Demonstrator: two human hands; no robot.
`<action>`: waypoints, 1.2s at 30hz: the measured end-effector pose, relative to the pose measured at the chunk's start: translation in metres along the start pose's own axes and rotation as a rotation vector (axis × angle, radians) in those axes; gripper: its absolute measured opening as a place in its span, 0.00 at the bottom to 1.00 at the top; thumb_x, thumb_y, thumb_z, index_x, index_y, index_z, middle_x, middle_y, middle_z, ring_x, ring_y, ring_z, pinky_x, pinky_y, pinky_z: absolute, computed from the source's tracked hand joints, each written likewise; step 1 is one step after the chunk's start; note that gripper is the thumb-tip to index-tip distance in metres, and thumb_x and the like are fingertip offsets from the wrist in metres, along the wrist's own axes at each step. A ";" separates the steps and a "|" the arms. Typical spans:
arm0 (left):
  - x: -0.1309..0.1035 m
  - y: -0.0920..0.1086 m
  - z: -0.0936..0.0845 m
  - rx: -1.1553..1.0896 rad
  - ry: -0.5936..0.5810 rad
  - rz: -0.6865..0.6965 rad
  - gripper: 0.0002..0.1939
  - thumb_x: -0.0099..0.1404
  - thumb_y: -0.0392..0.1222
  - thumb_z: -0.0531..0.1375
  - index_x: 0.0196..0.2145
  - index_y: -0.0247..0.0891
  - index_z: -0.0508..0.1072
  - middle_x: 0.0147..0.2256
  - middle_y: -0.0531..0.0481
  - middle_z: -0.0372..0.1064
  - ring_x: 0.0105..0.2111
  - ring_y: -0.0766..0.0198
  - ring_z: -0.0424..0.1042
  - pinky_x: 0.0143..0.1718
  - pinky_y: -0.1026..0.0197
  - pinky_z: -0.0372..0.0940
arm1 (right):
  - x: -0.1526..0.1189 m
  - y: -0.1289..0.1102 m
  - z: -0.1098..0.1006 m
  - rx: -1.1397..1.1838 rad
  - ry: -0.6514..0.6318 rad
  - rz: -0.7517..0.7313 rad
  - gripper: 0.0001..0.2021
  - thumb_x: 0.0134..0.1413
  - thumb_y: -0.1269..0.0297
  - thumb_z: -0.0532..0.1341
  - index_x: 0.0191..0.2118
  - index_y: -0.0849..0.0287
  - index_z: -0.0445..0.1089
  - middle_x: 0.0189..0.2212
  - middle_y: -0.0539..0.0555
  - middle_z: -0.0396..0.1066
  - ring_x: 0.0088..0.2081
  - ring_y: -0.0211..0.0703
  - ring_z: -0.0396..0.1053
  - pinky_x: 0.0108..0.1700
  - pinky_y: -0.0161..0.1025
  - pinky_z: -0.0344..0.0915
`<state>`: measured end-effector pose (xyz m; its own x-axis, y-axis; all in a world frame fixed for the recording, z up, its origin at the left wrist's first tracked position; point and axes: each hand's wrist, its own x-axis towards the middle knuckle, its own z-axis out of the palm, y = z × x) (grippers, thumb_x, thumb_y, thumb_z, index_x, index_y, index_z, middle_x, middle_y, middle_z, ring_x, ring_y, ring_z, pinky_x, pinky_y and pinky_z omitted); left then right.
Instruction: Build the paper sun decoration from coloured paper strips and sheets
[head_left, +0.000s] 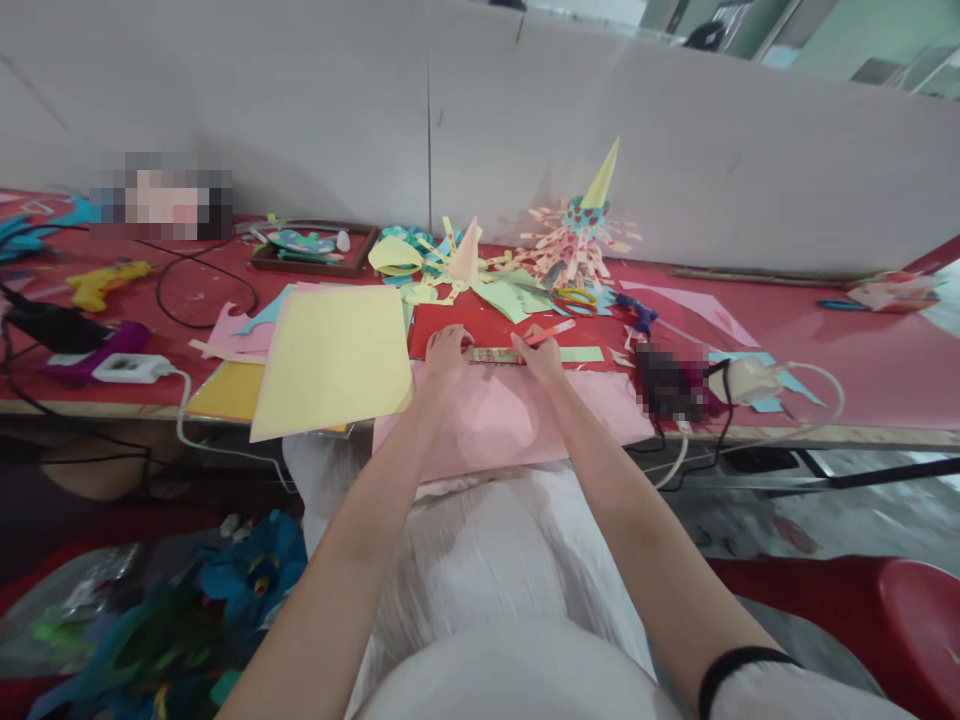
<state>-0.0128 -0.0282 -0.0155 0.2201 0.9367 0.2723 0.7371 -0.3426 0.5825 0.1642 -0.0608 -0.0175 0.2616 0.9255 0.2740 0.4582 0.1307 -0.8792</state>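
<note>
My right hand [538, 350] is closed around a pink pen [556, 331], its rear end pointing up and to the right. The pen's tip is hidden by the fingers. Just below it lies a pale green ruler [581, 354] with a printed left part. At the ruler's left end my left hand [448, 352] presses down with bent fingertips. The ruler lies across red paper [435, 320], along the upper edge of a pink sheet [517, 420] that hangs over the table's front edge.
Yellow sheets [337, 350] lie to the left. Behind are a cone-topped paper figure [581, 240], yellow scissors [576, 299], a blue glue gun [636, 310] and a brown tray [315, 250]. A yellow glue gun [105, 284] and cables lie farther left. A white charger [746, 382] sits right.
</note>
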 end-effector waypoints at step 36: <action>0.001 0.000 0.001 0.013 -0.011 -0.010 0.07 0.58 0.33 0.55 0.33 0.43 0.68 0.46 0.50 0.68 0.49 0.60 0.64 0.55 0.55 0.51 | 0.000 -0.001 0.000 -0.029 0.044 0.031 0.14 0.45 0.57 0.56 0.20 0.54 0.49 0.12 0.44 0.57 0.20 0.38 0.60 0.26 0.35 0.56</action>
<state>-0.0124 -0.0274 -0.0161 0.2192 0.9409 0.2581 0.7476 -0.3320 0.5753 0.1635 -0.0609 -0.0170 0.3133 0.9121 0.2643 0.4739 0.0910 -0.8758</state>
